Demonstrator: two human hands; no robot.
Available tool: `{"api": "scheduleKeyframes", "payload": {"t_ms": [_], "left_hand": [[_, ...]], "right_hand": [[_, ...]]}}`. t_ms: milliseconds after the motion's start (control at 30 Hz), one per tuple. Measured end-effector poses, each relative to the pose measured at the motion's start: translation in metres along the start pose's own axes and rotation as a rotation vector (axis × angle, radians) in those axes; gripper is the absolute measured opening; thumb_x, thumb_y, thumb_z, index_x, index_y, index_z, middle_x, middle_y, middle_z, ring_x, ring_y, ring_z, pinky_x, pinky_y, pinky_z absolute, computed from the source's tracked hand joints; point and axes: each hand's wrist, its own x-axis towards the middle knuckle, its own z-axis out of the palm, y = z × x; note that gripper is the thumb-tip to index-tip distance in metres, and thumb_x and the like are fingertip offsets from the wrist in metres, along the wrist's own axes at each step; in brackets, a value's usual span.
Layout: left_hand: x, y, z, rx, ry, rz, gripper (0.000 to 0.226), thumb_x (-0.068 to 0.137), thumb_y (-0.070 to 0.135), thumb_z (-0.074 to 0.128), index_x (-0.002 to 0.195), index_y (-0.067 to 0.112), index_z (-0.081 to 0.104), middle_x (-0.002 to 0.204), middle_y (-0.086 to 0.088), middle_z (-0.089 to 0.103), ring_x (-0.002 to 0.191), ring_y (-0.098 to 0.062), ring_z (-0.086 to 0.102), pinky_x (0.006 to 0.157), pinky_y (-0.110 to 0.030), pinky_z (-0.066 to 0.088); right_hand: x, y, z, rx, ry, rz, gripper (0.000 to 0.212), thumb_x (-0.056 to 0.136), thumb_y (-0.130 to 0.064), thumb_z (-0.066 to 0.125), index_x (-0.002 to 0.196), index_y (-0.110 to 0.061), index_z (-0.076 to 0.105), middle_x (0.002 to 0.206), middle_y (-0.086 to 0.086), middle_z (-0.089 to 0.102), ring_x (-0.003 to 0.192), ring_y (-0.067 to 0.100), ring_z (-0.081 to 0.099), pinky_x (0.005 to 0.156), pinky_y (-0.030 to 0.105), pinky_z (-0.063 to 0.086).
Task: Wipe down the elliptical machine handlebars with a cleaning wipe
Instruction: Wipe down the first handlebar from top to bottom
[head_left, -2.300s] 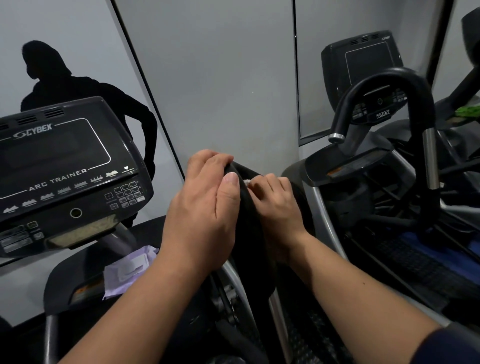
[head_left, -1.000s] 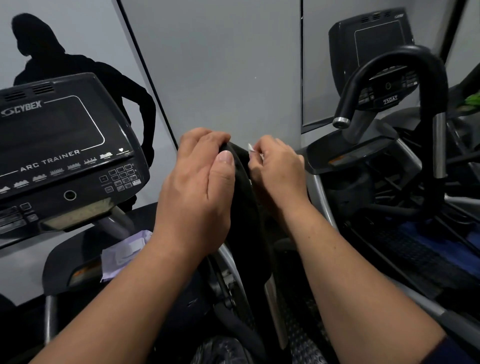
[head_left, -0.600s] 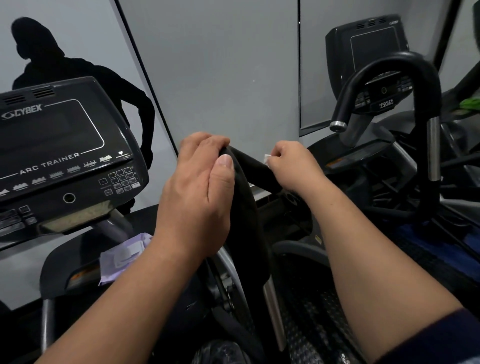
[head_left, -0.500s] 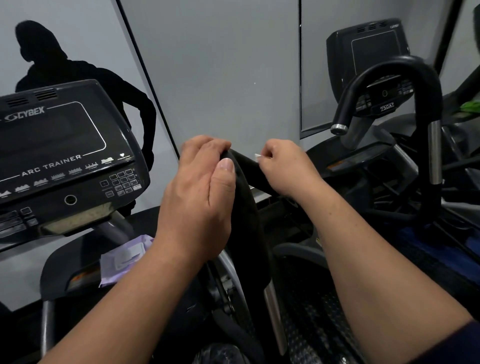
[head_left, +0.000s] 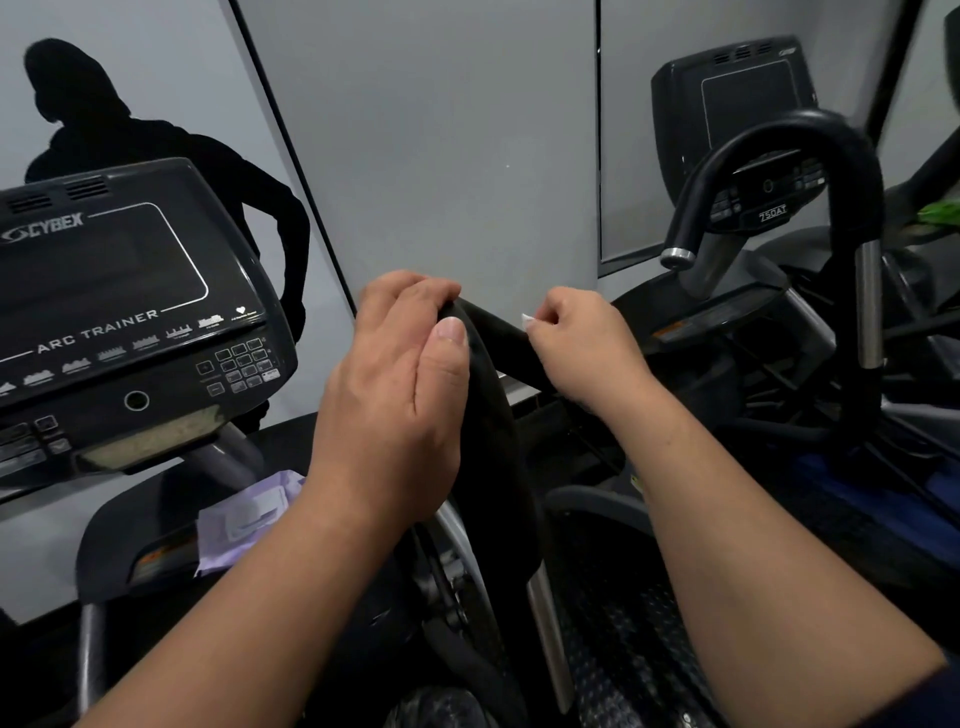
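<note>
At far left, the console (head_left: 119, 322) of the near machine faced the viewer and tilted back; its panel read "CYBEX" at upper left and "ARC TRAINER" along the lower edge, with a keypad at lower right. Below and right of it, a lavender wipes packet (head_left: 244, 514) lay on the machine's dark shelf (head_left: 135, 535), partly hidden by the left forearm.

At centre, the black handlebar (head_left: 488, 431) rose from near and low with its long axis running up and away, then bent at the top and sloped down toward the right. The left hand (head_left: 400, 384) grasped the bend, fingers curled over the far side and thumb laid flat along the near side of the grip.

Just right of the bend, the right hand (head_left: 582, 353) was clenched around the sloping section of the handlebar. A small white corner of the cleaning wipe (head_left: 527, 319) protruded from between its thumb and fingers; the remainder was hidden inside the fist.

At far right stood a second machine with a looped black handle (head_left: 810, 140) and a console (head_left: 743, 119) labelled "750AT".
</note>
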Motion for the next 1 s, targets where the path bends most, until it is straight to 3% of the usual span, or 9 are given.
{"api": "scheduleKeyframes", "payload": {"t_ms": [133, 267, 433, 500, 600, 833, 900, 1000], "left_hand": [[0.0, -0.001, 0.001, -0.009, 0.005, 0.015, 0.057, 0.097, 0.04, 0.025, 0.128, 0.009, 0.061, 0.13, -0.002, 0.053, 0.106, 0.025, 0.038, 0.09, -0.004, 0.033], [0.001, -0.003, 0.002, -0.011, 0.006, 0.019, 0.056, 0.097, 0.039, 0.024, 0.127, 0.008, 0.061, 0.128, -0.003, 0.054, 0.107, 0.022, 0.039, 0.091, -0.011, 0.036], [0.001, -0.002, 0.002, -0.017, 0.013, 0.009, 0.055, 0.097, 0.038, 0.025, 0.126, 0.008, 0.061, 0.128, -0.003, 0.053, 0.108, 0.01, 0.045, 0.092, -0.012, 0.037], [0.0, -0.001, 0.001, -0.019, 0.013, 0.002, 0.056, 0.097, 0.039, 0.025, 0.127, 0.008, 0.061, 0.128, -0.003, 0.053, 0.111, 0.003, 0.048, 0.092, -0.012, 0.037], [0.0, 0.0, 0.001, -0.01, 0.008, -0.013, 0.056, 0.097, 0.04, 0.025, 0.128, 0.011, 0.061, 0.13, -0.001, 0.052, 0.113, 0.001, 0.049, 0.091, -0.012, 0.037], [-0.001, 0.002, 0.0, -0.004, 0.009, -0.019, 0.057, 0.097, 0.042, 0.024, 0.128, 0.011, 0.061, 0.132, -0.001, 0.053, 0.113, -0.004, 0.05, 0.092, -0.026, 0.041], [-0.002, 0.002, 0.0, -0.009, 0.008, -0.026, 0.058, 0.096, 0.043, 0.025, 0.128, 0.012, 0.061, 0.132, 0.0, 0.053, 0.112, -0.003, 0.05, 0.091, -0.026, 0.041], [-0.002, 0.003, -0.001, -0.007, -0.002, -0.041, 0.059, 0.095, 0.045, 0.024, 0.129, 0.014, 0.061, 0.134, 0.002, 0.051, 0.112, -0.002, 0.05, 0.09, -0.027, 0.042]], "right_hand": [[-0.007, 0.013, 0.007, -0.008, 0.115, 0.025, 0.027, 0.1, -0.031, 0.049, 0.077, -0.016, 0.053, 0.077, -0.003, 0.057, 0.084, 0.029, 0.056, 0.089, 0.045, 0.046], [-0.025, 0.018, 0.025, -0.026, 0.301, -0.151, 0.018, 0.1, -0.025, 0.052, 0.086, -0.015, 0.056, 0.088, 0.002, 0.056, 0.086, 0.027, 0.051, 0.076, 0.036, 0.027], [-0.035, 0.027, 0.041, 0.123, 0.441, -0.155, 0.018, 0.095, -0.023, 0.051, 0.082, -0.012, 0.059, 0.083, 0.008, 0.059, 0.083, 0.034, 0.056, 0.074, 0.04, 0.035], [-0.042, 0.026, 0.049, 0.11, 0.465, -0.221, 0.016, 0.087, -0.02, 0.053, 0.089, -0.01, 0.064, 0.087, 0.01, 0.062, 0.083, 0.033, 0.055, 0.074, 0.04, 0.035], [-0.046, 0.03, 0.052, 0.179, 0.527, -0.172, 0.01, 0.084, -0.018, 0.056, 0.088, -0.012, 0.063, 0.088, 0.007, 0.063, 0.085, 0.034, 0.055, 0.074, 0.037, 0.032], [-0.058, 0.036, 0.067, 0.212, 0.536, -0.197, 0.013, 0.086, -0.018, 0.056, 0.084, -0.025, 0.045, 0.079, -0.001, 0.053, 0.078, 0.03, 0.051, 0.074, 0.041, 0.033], [-0.062, 0.04, 0.073, 0.158, 0.528, -0.22, 0.003, 0.083, -0.018, 0.053, 0.084, -0.02, 0.051, 0.08, 0.001, 0.056, 0.077, 0.029, 0.051, 0.071, 0.038, 0.032], [-0.064, 0.045, 0.074, 0.169, 0.527, -0.209, 0.006, 0.082, -0.015, 0.056, 0.086, -0.019, 0.054, 0.082, 0.001, 0.059, 0.078, 0.029, 0.053, 0.07, 0.039, 0.036]]}}
